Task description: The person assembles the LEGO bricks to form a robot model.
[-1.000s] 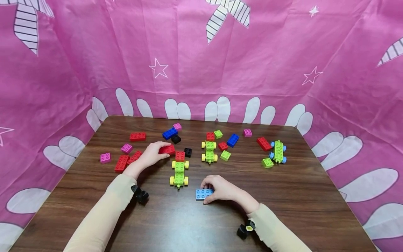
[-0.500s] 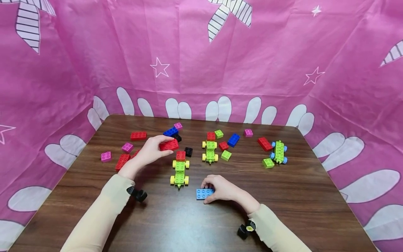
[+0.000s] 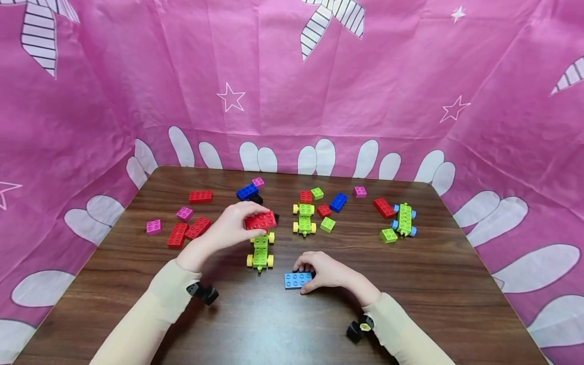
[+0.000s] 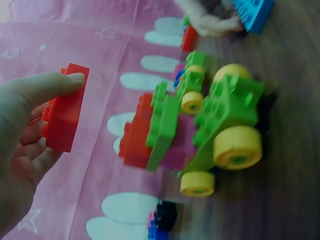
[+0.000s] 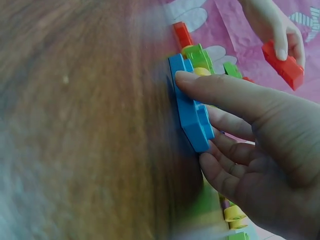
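In the head view my left hand pinches a red eight-stud brick over the near end of a green toy car with yellow wheels. The left wrist view shows that brick between thumb and fingers, apart from the car. A smaller red brick sits on the car's raised green end, hidden from the head camera by the held one. My right hand grips the right end of a light blue brick low at the table, thumb along one side.
Behind stands a second green car with yellow wheels. To the right is a green base with blue wheels, next to a red brick. Loose red bricks and pink bricks lie left; a blue brick lies farther back.
My left hand has raised the red brick off the table and carried it right, over the end of the nearer car. My right hand stays at the light blue brick, shifting slightly right.
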The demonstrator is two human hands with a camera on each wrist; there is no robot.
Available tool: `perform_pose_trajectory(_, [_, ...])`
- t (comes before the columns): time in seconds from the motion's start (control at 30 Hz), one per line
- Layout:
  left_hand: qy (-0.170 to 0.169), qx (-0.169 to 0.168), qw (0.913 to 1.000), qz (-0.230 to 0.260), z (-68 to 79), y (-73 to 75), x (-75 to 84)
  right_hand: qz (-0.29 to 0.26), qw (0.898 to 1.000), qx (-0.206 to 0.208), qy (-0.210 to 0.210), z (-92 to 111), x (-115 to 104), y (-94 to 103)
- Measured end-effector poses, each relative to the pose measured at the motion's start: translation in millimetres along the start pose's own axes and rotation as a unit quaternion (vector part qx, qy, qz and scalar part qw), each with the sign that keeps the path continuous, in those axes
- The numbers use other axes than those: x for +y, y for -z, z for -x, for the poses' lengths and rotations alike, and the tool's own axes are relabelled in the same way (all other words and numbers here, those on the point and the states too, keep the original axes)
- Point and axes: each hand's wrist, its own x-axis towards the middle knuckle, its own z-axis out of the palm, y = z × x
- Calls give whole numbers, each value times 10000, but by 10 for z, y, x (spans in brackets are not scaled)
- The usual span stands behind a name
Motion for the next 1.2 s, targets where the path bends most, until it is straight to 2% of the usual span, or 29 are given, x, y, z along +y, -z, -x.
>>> perform_pose_trajectory(0.13, [-291,-254,9992,-91,27,-100,89,-86,9999,-60,-23,4,23,21])
perform_pose_trajectory(0.3, [-458,-613,9969,-167,55,-231,170,-126,9998,-123,-46,11,26,49])
perform_pose_trajectory(0.53, [-241,-1154,9930,-96,110,-396,243,-142,9998,-130,26,23,17,73])
perform_pose_trajectory(0.87, [-416,-1669,9851,-13,211,-594,312,-73,9998,-14,198,39,21,58])
perform_pose_trajectory(1.07, [-172,-1966,9803,-28,260,-686,331,-138,9998,-82,142,35,25,50])
perform_pose_trajectory(1.2, [-144,-2127,9769,-120,271,-736,339,-225,9997,-127,44,35,14,47])
